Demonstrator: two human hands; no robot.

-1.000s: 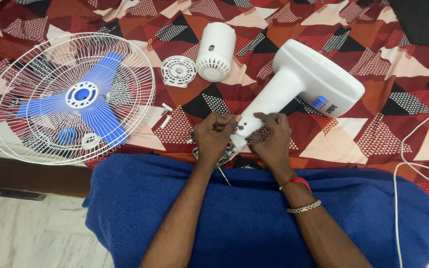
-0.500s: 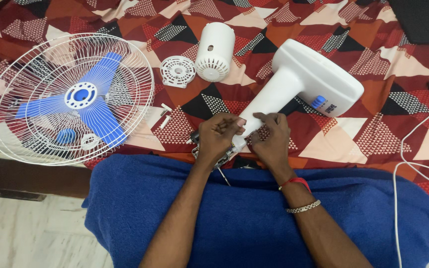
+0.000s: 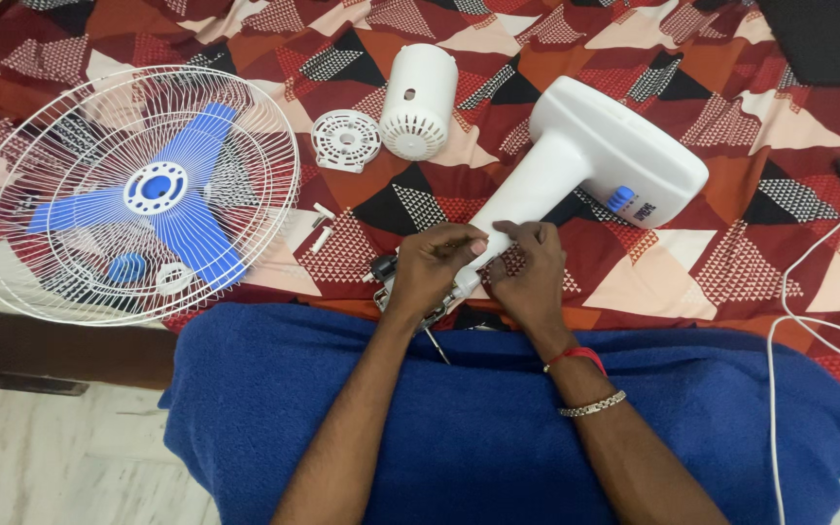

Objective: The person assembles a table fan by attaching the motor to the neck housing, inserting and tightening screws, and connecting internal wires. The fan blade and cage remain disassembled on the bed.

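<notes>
I am sitting at the near edge of a bed spread with a patterned sheet (image 3: 731,243) of red, orange and black triangles, a blue blanket (image 3: 498,418) over my lap and pale floor showing at the near left.

There is only the head view. In it I am working on the white fan stand (image 3: 576,165), which is lying across the sheet with its broad base to the far right and its narrow neck pointing near, toward me. My left hand (image 3: 427,275) is curling over the neck's end, fingers bent and thumb tip pressing on the white plastic; I cannot tell what, if anything, is tucked under it. My right hand (image 3: 534,272) is pinching the neck from the right side, fingers closed on it.

The stand looks like hollow rigid plastic, light but smooth and likely to slip, so gripping the slim neck seems surest; the metal motor part (image 3: 410,301) under my left hand looks heavier.

To the left is lying the wire fan guard (image 3: 31,175) with its blue blade (image 3: 187,233). Far of my hands are resting a white motor cover (image 3: 422,87) and a small round grille (image 3: 346,139). A white cable (image 3: 809,262) is trailing on the right.
</notes>
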